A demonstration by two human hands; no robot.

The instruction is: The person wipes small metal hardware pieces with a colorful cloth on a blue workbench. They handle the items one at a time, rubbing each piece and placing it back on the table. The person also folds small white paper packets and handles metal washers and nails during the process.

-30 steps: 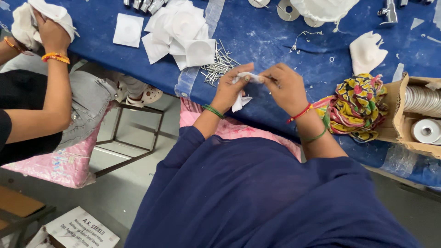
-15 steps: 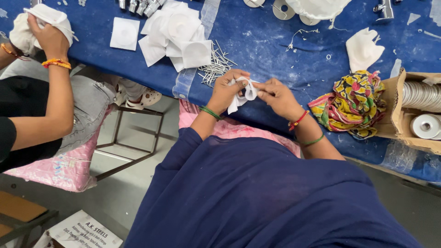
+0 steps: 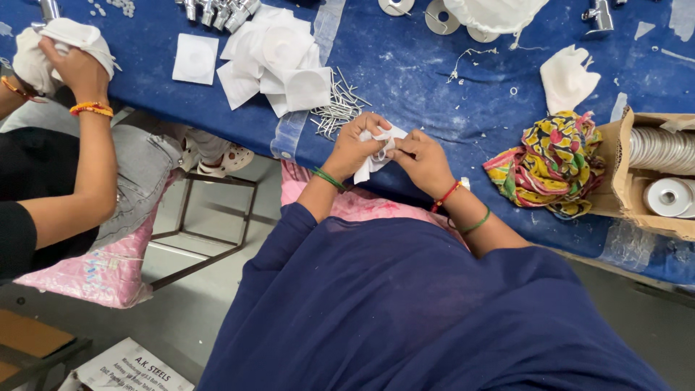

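Head view, looking straight down: my left hand (image 3: 355, 148) and my right hand (image 3: 423, 161) are both closed around one small white pouch (image 3: 376, 153), pinched between the fingertips of each hand, right at the near edge of the blue worktop (image 3: 434, 65). The pouch is crumpled, and I can't tell what, if anything, sits inside it. I'd judge this piece to be mid-way: it's in hand and being worked, not yet set down.

Just beyond my left hand lies a loose heap of thin metal pins (image 3: 337, 108), and behind that a stack of white pouches (image 3: 279, 61), flat squares fanned over each other, with a single white square (image 3: 195, 58) lying apart to their left. That pile reads as plenty left to handle, though which are finished I can't say. A yellow patterned cloth (image 3: 554, 163) is bunched up to my right, and a cardboard box (image 3: 622, 188) with white rolls sits at the right edge. At the far left corner, another person's hand (image 3: 76, 65) grips a white bundle.

Against a second ago: my hands have drawn closer together and nearer the pins, the pouch now more tightly gathered between them; everything else lies as it did.
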